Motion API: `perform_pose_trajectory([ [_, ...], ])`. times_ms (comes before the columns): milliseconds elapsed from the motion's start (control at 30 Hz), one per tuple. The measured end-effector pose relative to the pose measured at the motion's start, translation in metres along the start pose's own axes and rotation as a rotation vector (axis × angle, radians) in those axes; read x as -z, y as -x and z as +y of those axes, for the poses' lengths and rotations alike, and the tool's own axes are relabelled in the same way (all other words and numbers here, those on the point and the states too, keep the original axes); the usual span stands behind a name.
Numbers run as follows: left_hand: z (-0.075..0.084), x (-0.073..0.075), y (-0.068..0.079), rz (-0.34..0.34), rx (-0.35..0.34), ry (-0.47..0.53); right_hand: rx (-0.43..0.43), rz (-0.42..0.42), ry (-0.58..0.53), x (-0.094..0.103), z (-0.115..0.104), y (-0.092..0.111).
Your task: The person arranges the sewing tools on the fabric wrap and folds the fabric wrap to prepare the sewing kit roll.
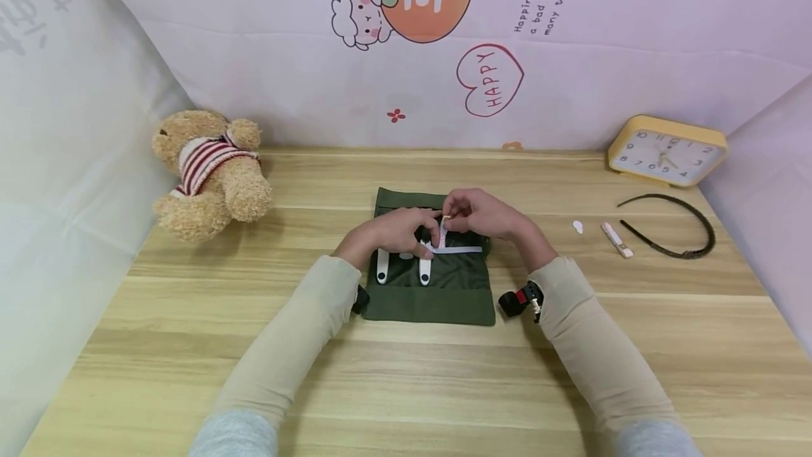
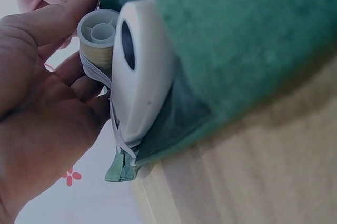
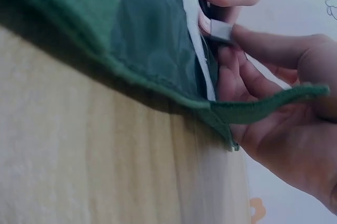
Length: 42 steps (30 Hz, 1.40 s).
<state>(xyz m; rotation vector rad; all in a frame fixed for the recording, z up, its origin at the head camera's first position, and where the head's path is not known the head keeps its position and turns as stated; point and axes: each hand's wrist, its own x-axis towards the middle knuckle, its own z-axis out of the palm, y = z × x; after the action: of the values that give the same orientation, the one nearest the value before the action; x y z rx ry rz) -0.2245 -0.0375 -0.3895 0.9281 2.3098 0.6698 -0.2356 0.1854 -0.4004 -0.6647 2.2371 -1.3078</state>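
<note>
Green pouch (image 1: pixel 431 307): over it, pinching white strip (image 1: pixel 443 235) with right hand (image 1: pixel 483 214), pinching elastic (image 1: pixel 466 250) with left hand (image 1: pixel 401 230); looks like tucking, seemingly calls for lifting elastic, then sliding strip beneath.

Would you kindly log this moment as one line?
left hand: touches white elastic strap | right hand: pinches slim whitish object | dark-green fabric organizer: open on pale wooden table

Homey desk (image 1: pixel 406 386) w/ teddy (image 1: pixel 209 173), clk (image 1: pixel 668 151)
</note>
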Motion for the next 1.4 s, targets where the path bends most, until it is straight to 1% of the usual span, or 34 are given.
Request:
perform_pose_trajectory([
  [167,-0.0009,-0.0004,-0.0008,-0.001,0.004,-0.006,-0.015,-0.048,-0.023,0.0020,0.0008,0.0006],
  [367,0.0003,-0.0005,0.0003,-0.001,0.015,0.005,-0.042,-0.058,0.016,0.0001,0.0000,0.0014],
  [600,0.0012,-0.0006,-0.0001,0.001,0.023,0.010,-0.032,-0.060,0.079,-0.0029,-0.0015,-0.0014],
  [833,0.0011,-0.0001,-0.0001,0.002,0.019,0.003,-0.021,-0.101,0.136,-0.0033,-0.0053,-0.0016],
  [1067,0.0021,0.0001,0.0000,-0.003,0.017,-0.001,-0.001,-0.113,0.173,-0.0017,-0.0057,-0.0004],
  [1300,0.0038,0.0014,0.0002,-0.012,0.029,-0.006,-0.011,-0.111,0.160,0.0000,-0.0054,0.0002],
  [1400,0.0043,0.0028,0.0012,-0.008,0.034,0.007,-0.023,-0.087,0.137,0.0010,-0.0042,0.0009],
])
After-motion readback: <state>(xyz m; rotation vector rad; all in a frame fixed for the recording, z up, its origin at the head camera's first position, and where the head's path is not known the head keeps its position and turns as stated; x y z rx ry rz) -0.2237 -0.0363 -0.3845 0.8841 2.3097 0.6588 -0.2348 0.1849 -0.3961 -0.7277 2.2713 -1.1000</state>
